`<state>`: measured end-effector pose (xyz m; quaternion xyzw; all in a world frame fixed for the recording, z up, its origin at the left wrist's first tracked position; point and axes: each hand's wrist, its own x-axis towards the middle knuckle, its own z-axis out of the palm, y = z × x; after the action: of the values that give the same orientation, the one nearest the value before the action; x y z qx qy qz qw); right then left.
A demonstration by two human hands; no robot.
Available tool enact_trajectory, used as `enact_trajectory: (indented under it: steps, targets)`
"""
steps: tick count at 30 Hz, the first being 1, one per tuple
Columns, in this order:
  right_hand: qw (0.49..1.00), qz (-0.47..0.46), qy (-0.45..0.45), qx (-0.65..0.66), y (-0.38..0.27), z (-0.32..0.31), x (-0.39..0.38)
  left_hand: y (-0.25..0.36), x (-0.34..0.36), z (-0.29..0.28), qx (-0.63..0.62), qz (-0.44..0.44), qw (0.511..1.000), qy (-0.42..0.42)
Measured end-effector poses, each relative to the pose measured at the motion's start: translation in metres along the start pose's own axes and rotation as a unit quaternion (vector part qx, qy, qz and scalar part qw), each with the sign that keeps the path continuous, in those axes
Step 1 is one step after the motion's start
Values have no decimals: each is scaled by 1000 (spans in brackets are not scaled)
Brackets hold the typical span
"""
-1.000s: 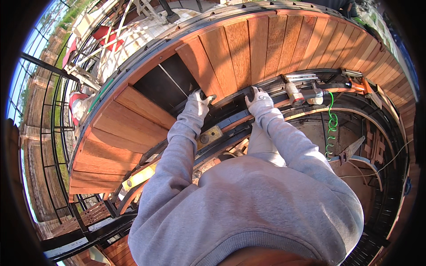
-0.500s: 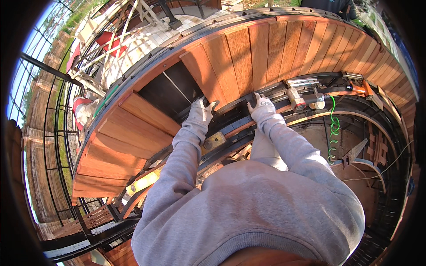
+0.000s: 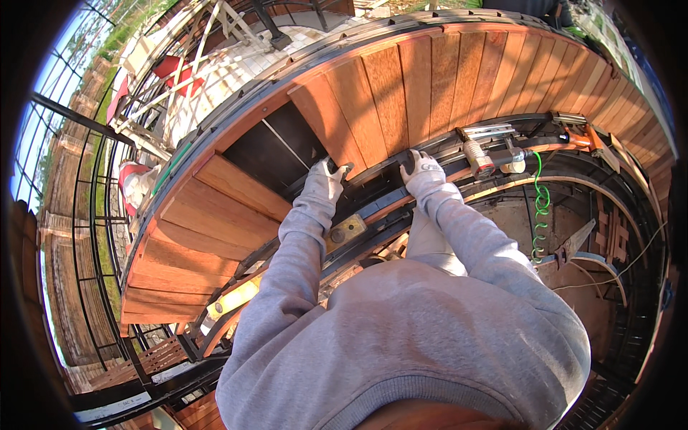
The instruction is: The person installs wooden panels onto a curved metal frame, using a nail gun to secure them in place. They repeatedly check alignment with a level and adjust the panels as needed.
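Note:
Both my hands wear pale work gloves with dark palms. My left hand (image 3: pixel 324 180) is at the near left corner of a reddish-brown wooden board (image 3: pixel 324 118), thumb apart and fingers curled against its end. My right hand (image 3: pixel 423 172) is farther right, bent over the dark metal rail (image 3: pixel 380 169) at the near ends of the boards. Its fingertips are partly hidden. To the left of the board is a gap showing a black panel (image 3: pixel 261 145) with a thin light strip across it. Beyond that gap, a loose-looking board (image 3: pixel 240 188) lies slightly raised.
A pneumatic nailer (image 3: pixel 487 159) with a coiled green hose (image 3: pixel 541 204) rests on the curved frame at right, near an orange clamp (image 3: pixel 584 140). Yellow spirit levels (image 3: pixel 345 233) lie along the inner frame. A handsaw (image 3: pixel 575 242) is lower right; trestles (image 3: pixel 190 93) stand beyond.
My hands stay in the same places on the board and rail. The view has shifted very slightly; nothing has been taken up or let go.

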<state>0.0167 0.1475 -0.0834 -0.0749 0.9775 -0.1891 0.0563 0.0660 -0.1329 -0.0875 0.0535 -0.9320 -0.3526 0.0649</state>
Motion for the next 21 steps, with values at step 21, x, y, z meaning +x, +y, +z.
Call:
enact_trajectory:
  steps: [21]
  targets:
    - [1000, 1, -13, -3, 0, 0, 1, 5, -5, 2, -73, -50, 996, 19]
